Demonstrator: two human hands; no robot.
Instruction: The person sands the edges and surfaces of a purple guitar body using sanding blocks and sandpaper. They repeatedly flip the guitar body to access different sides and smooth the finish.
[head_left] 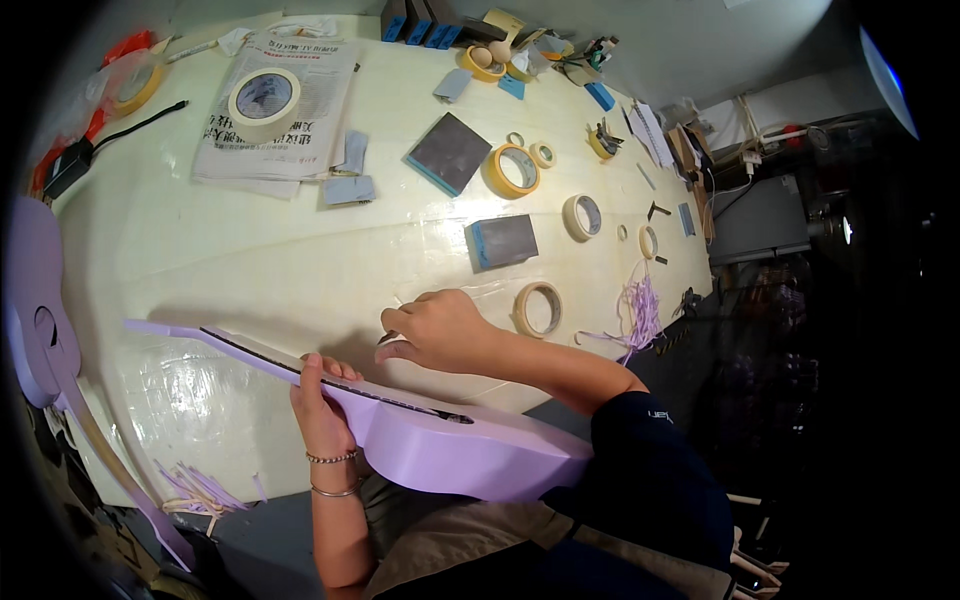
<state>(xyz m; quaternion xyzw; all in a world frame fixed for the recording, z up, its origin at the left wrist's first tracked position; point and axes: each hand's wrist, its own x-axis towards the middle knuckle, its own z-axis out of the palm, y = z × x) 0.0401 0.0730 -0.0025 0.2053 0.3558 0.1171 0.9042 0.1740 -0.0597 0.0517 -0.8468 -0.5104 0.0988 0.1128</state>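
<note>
A pale purple ukulele-like instrument (440,455) lies tilted across my lap, its neck running up to the left and its body by my right arm. My left hand (322,410) is wrapped round the neck close to the body, thumb along the dark-edged fingerboard side. Just above the table's near part, my right hand (435,328) is closed in a pinch, apart from the neck. A small bit of something dark and light shows at its fingertips, too small to name. The soundhole is partly visible as a dark patch.
Masking tape rolls (538,309), dark sanding blocks (503,243) and a newspaper stack (275,120) lie on the covered table (330,250). Purple tape strips (640,310) hang at its right edge. A second purple instrument (38,300) stands at the left edge.
</note>
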